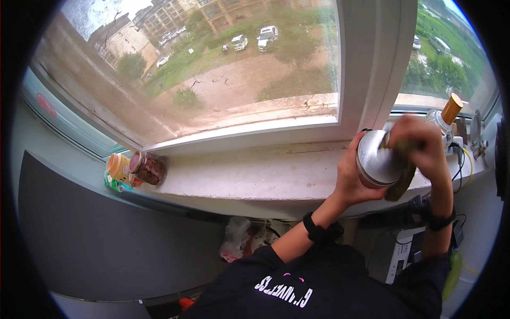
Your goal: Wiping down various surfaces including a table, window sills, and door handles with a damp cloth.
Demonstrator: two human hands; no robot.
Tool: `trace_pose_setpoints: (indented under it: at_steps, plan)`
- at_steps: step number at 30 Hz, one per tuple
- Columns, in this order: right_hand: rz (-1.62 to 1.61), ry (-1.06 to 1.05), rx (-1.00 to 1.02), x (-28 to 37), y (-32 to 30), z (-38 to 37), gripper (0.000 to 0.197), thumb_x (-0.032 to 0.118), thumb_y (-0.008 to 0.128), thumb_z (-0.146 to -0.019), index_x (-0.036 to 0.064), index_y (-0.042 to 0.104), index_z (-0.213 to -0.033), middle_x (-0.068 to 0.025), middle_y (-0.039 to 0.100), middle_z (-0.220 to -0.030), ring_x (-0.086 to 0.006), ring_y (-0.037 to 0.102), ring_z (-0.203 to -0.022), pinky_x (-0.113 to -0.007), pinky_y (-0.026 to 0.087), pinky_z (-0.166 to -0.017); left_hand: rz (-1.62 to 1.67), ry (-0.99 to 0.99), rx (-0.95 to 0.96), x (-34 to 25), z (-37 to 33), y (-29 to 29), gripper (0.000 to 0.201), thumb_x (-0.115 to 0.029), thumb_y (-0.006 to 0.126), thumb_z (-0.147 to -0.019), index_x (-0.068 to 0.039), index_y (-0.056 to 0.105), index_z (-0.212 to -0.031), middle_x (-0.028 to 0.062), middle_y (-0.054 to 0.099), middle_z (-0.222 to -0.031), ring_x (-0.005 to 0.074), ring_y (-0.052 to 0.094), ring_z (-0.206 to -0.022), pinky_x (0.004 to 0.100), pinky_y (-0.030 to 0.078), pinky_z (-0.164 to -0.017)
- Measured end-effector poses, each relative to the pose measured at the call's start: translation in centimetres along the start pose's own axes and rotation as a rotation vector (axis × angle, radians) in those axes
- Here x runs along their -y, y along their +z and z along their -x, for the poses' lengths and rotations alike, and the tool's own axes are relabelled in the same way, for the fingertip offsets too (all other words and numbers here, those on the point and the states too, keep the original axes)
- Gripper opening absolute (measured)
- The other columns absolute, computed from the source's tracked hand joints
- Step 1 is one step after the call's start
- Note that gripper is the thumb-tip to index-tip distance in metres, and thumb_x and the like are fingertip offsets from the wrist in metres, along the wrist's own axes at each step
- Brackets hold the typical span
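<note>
Wiping the silver-lidded jar (375,159) appeared in hand, between both hands above the windowsill (239,175); the left hand (350,173) gripped its side; the right hand (421,139), blurred, clutched an olive cloth (402,182); the next move seemingly called for steady left support; the left forearm slanted forward, the right rose steeply.

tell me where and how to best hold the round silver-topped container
Probably best around the side of the silver-topped container, just below its top edge, from the left, as the left hand holds it. Its rounded form suits a curved grip, and its right side is crowded by the right hand, blurred, with an olive-brown cloth-like item.
</note>
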State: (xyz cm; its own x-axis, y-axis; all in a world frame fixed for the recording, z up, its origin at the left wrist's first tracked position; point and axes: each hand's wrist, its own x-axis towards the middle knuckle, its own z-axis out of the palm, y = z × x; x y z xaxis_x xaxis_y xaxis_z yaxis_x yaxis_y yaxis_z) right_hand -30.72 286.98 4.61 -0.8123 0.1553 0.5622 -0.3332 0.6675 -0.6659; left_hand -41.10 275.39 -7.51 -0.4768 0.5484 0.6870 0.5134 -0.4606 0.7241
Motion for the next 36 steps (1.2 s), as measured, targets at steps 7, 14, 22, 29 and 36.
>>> trace_pose_setpoints:
  at_steps: [7,14,22,29,36]
  plan:
    - [0.274,0.117,-0.122,-0.5,3.9,-0.7,0.015,-0.006,0.055,-0.061,-0.0030,0.055,-0.076,-0.0154,0.056,-0.075,-0.0304,0.058,-0.071,-0.031,0.045,-0.065,-0.023,-0.006,-0.012,0.3,0.2,-0.5,0.105,-0.029,0.082,-0.045,0.003,0.029,-0.130,0.0166,0.054,-0.114,0.0240,0.055,-0.104,0.0320,0.044,-0.088]
    - [0.226,0.150,-0.063,1.2,3.7,0.4,0.017,-0.009,0.053,-0.060,-0.0030,0.055,-0.076,-0.0154,0.057,-0.076,-0.0304,0.058,-0.071,-0.031,0.045,-0.064,0.042,-0.026,-0.021,0.1,0.4,0.0,0.103,-0.032,0.081,-0.047,0.003,0.031,-0.129,0.0194,0.051,-0.116,0.0318,0.055,-0.103,0.0356,0.044,-0.087]
    - [0.242,0.101,-0.034,2.4,4.4,1.8,0.023,-0.009,0.054,-0.057,-0.0004,0.056,-0.078,-0.0132,0.056,-0.074,-0.0316,0.057,-0.069,-0.032,0.046,-0.062,0.013,0.008,-0.019,-0.2,0.2,-0.5,0.101,-0.030,0.081,-0.046,0.001,0.032,-0.129,0.0169,0.056,-0.110,0.0277,0.057,-0.101,0.0335,0.046,-0.085]
    - [0.257,0.150,-0.152,0.7,1.6,-1.2,0.016,-0.008,0.053,-0.062,-0.0033,0.054,-0.078,-0.0146,0.056,-0.074,-0.0286,0.058,-0.069,-0.029,0.045,-0.063,0.041,-0.044,-0.006,-0.8,0.0,0.1,0.101,-0.026,0.082,-0.049,0.001,0.030,-0.130,0.0179,0.055,-0.111,0.0299,0.056,-0.102,0.0335,0.046,-0.085]
    - [0.290,0.172,-0.065,1.7,4.3,1.2,0.022,-0.009,0.051,-0.057,-0.0017,0.053,-0.077,-0.0137,0.055,-0.077,-0.0320,0.056,-0.073,-0.031,0.045,-0.065,0.032,-0.022,-0.017,0.3,0.2,-0.7,0.104,-0.033,0.082,-0.046,0.002,0.031,-0.129,0.0161,0.054,-0.113,0.0249,0.055,-0.104,0.0332,0.043,-0.089]
